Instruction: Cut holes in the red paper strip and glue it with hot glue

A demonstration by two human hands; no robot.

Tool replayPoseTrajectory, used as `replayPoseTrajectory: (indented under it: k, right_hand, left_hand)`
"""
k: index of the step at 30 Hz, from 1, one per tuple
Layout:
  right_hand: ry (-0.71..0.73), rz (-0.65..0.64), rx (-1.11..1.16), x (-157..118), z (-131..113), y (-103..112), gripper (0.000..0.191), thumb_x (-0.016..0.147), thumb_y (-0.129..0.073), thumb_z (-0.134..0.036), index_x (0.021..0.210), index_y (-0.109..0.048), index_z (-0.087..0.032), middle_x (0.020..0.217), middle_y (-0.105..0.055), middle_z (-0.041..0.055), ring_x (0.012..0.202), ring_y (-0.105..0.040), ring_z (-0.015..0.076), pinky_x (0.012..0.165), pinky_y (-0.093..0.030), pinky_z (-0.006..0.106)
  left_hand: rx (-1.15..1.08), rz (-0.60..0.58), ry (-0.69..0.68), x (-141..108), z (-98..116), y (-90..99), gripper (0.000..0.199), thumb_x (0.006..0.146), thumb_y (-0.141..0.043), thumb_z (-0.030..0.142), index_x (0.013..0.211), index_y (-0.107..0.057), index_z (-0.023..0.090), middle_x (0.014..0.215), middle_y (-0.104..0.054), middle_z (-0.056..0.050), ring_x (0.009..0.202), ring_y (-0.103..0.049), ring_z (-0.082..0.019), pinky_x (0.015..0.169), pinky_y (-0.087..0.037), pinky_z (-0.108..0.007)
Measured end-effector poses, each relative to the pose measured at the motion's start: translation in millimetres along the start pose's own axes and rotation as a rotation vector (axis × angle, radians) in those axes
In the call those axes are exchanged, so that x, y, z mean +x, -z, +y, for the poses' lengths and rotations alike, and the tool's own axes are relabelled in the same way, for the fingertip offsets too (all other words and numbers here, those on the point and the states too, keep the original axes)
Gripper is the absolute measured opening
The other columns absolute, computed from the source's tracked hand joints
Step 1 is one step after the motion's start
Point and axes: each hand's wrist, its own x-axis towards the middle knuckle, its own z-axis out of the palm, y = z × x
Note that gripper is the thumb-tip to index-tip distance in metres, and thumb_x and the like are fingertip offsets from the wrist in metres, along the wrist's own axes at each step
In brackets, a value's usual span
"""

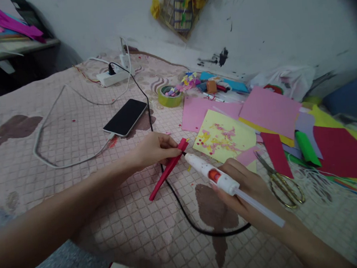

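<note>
My left hand (pixel 159 149) pinches a folded red paper strip (pixel 165 174) near its upper end, and the strip slants down toward me over the cloth. In my right hand (pixel 248 186) is a white hot glue gun (pixel 208 171), with a clear glue stick (pixel 260 207) jutting from its back. The gun's dark nozzle touches or almost touches the strip beside my left fingertips; I cannot tell which. Just beyond the nozzle lies a pale yellow sheet (pixel 240 130) strewn with pink and yellow paper bits. The gun's black cord (pixel 185 214) curves beneath both hands.
Gold-handled scissors (pixel 285 187) lie right of my right hand, beside red paper (pixel 342 153), a green roll (pixel 307 147) and white string (pixel 316 184). A charging phone (pixel 126 117), a tape roll (pixel 170 96) and a power strip (pixel 114 77) sit farther back, near the wall.
</note>
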Motion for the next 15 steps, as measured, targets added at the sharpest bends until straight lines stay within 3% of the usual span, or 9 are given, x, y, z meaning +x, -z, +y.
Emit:
replayPoseTrajectory:
  k: [7,15]
  right_hand:
    - [0.021,0.045,-0.046,5.2,2.9,1.3,0.009,0.099,-0.046,-0.020,0.092,-0.047,-0.024,0.079,-0.049,0.0000,0.068,-0.055,0.0171,0.055,-0.042,0.028]
    - [0.022,0.103,-0.078,7.5,4.6,2.9,0.015,0.096,-0.049,-0.018,0.083,-0.045,-0.025,0.073,-0.053,0.0006,0.070,-0.057,0.0195,0.055,-0.042,0.031]
  left_hand:
    - [0.008,-0.003,0.008,-0.9,1.5,-0.5,0.005,0.079,-0.073,0.015,0.077,-0.070,0.011,0.060,-0.064,0.003,0.049,-0.053,-0.005,0.047,-0.043,-0.014]
    - [-0.008,0.001,0.007,0.9,-1.8,-0.2,0.007,0.077,-0.075,0.016,0.078,-0.069,0.011,0.063,-0.066,0.001,0.050,-0.054,-0.005,0.047,-0.044,-0.014]
